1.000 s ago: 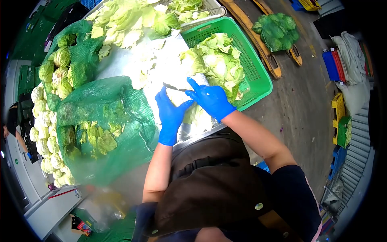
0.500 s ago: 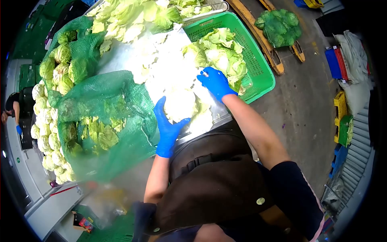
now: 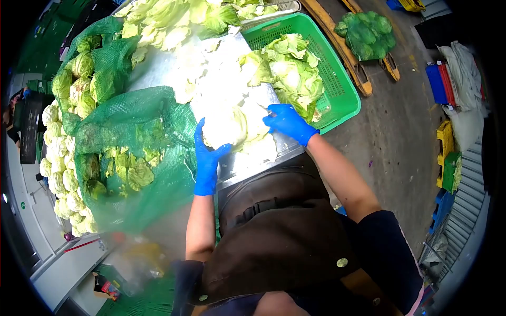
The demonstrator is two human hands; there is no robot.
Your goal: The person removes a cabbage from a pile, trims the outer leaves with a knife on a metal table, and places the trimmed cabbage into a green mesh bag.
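Note:
A pale cabbage head [image 3: 227, 126], washed out by glare, sits on the metal table [image 3: 287, 147]. My left hand [image 3: 208, 158], in a blue glove, is open with thumb and fingers spread against the cabbage's left and near side. At the right of the cabbage, my gloved right hand [image 3: 290, 122] has its fingers bent together by the outer leaves; what they hold is too small to make out. Loose leaves [image 3: 261, 150] lie under and beside the head. Beyond my right hand, a green crate [image 3: 337, 79] holds leafy cabbage pieces [image 3: 295, 73].
Green net sacks [image 3: 153, 113] with leaves and cabbages lie at the left, beside stacked cabbages [image 3: 58, 158]. More leaves [image 3: 168, 21] cover the table's far end. A pallet jack [image 3: 342, 47] and a netted bundle [image 3: 366, 34] stand beyond the crate. Another person is partly visible far left.
My left hand has moved left and up with the cabbage. My right hand has come down and to the right, away from the crate's leaves.

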